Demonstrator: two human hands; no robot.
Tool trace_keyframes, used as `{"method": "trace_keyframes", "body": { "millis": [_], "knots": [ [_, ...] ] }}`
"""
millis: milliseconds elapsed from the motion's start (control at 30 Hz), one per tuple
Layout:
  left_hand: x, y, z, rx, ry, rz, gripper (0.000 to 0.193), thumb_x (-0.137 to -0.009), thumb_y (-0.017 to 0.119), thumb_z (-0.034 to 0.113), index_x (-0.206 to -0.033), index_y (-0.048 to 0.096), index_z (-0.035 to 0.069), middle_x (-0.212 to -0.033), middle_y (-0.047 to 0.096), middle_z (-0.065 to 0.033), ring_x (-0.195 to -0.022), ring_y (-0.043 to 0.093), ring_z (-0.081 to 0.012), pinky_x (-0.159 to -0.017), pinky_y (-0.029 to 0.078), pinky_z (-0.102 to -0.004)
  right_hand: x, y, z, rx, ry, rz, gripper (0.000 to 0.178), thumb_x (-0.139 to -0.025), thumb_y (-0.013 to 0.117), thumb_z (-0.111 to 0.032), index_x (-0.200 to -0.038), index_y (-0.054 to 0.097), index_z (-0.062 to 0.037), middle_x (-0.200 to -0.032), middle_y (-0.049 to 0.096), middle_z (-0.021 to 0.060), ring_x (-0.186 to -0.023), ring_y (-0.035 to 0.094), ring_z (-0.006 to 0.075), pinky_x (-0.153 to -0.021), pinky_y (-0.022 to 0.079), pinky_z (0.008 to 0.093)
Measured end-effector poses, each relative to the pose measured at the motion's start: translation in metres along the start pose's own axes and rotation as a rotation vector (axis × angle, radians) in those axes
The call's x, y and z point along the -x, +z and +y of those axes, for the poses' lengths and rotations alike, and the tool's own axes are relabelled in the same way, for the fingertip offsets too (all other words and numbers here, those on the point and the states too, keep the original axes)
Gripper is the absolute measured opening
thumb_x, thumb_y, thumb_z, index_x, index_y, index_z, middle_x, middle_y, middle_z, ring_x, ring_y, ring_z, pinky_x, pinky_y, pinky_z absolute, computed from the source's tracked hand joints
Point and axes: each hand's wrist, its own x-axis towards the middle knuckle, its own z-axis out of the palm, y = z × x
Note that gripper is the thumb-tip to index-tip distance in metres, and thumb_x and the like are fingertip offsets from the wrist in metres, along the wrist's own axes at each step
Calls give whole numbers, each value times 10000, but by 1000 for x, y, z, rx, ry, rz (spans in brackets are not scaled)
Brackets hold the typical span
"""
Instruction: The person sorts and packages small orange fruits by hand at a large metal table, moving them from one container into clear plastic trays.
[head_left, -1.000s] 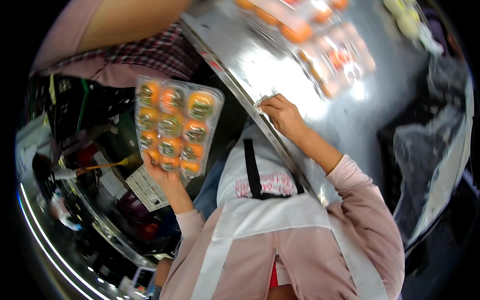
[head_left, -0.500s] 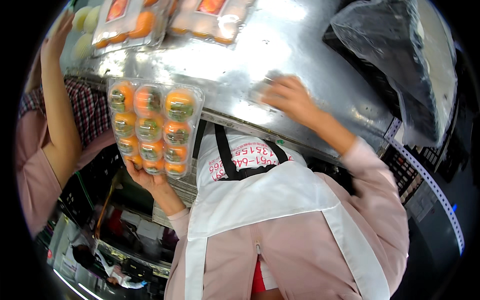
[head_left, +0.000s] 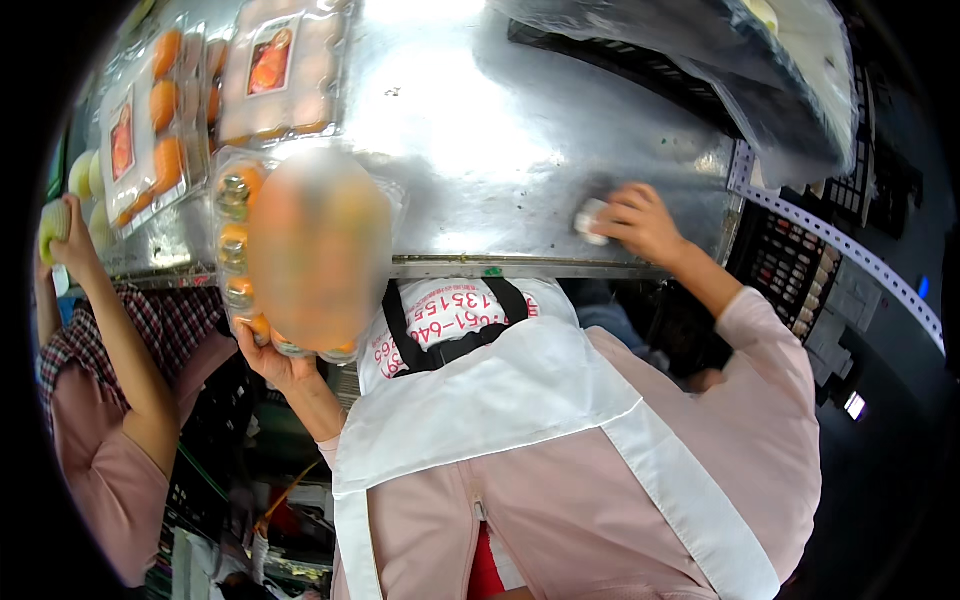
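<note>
My left hand (head_left: pixel 285 365) grips the lower edge of a clear plastic pack of persimmons (head_left: pixel 235 240), tilted up at the near edge of the metal table. Orange fruit with green caps shows in rows along its left side; a blurred patch hides most of the rest. My right hand (head_left: pixel 640 222) has its fingers closed on a small white and grey wad, perhaps a crumpled cloth (head_left: pixel 590 222), low over the table top towards its right end. Motion smears the wad, so I cannot tell its exact kind.
Two more fruit packs, one (head_left: pixel 285 75) with a picture label, lie at the back left of the metal table (head_left: pixel 470 190). A crate lined with plastic film (head_left: pixel 690 60) stands at the back right. At the left, a co-worker's hand (head_left: pixel 75 240) holds a green netted fruit (head_left: pixel 53 230).
My right hand has moved right and nearer the table's front edge with the wad. The left still holds the pack. The whole view has turned, and the co-worker's hand is lower, with a green fruit showing.
</note>
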Motion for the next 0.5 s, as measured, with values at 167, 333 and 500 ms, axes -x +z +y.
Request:
{"method": "trace_keyframes", "body": {
  "millis": [167, 333, 500],
  "knots": [
    [-27, 33, -23, -60, -152, -178, 413, -808, 504, 251, -1155, 419, 43, -1169, 467, -126, -1069, 469, -276, -902, 382, -468, -97, 86, -70, -400, -131, 295, 250, -605, 571, -100, -850, 619, -91, -878, 570, 33, -887, 511, 232, -755, 428, 337],
    [-40, 63, -52, -182, -171, -87, 384, -805, 522, 198, -1141, 431, 38, -1165, 467, -134, -1072, 464, -285, -897, 388, -468, 67, 37, -7, -158, 192, 169, 242, -616, 562, -40, -834, 622, -128, -842, 572, 24, -837, 534, 224, -736, 425, 344],
    [-51, 99, -90, -324, -177, -40, 263, -798, 544, 165, -1034, 499, 57, -1064, 529, -96, -991, 513, -223, -859, 431, -420, 37, 17, -18, 82, 208, 373, 255, -619, 574, -73, -859, 619, -147, -828, 563, 23, -834, 524, 239, -735, 420, 366]
  ]
}}
